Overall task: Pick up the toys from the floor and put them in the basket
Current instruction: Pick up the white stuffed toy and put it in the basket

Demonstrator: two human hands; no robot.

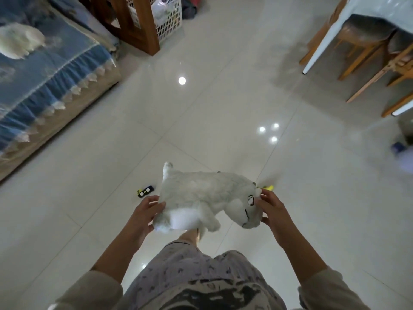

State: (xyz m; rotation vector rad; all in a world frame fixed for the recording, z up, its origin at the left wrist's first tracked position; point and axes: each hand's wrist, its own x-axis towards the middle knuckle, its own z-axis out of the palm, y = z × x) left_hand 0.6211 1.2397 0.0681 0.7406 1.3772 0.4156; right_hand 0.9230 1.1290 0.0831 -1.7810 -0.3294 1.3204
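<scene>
A white plush animal (201,193) hangs in the air in front of me, lying sideways, held between both hands. My left hand (145,214) grips its rear end. My right hand (271,209) holds its head by the ear. On the tiled floor below lies a small black and yellow toy car (145,190). A yellow-green toy (268,187) peeks out behind the plush head, mostly hidden. A white plastic basket (169,21) with bags inside stands far ahead beside a wooden cabinet.
A blue-covered sofa (44,86) with a white plush (20,40) on it runs along the left. A wooden cabinet (136,23) stands at the top. A table and wooden stools (366,41) fill the top right. A blurred blue object (400,148) lies at the right edge.
</scene>
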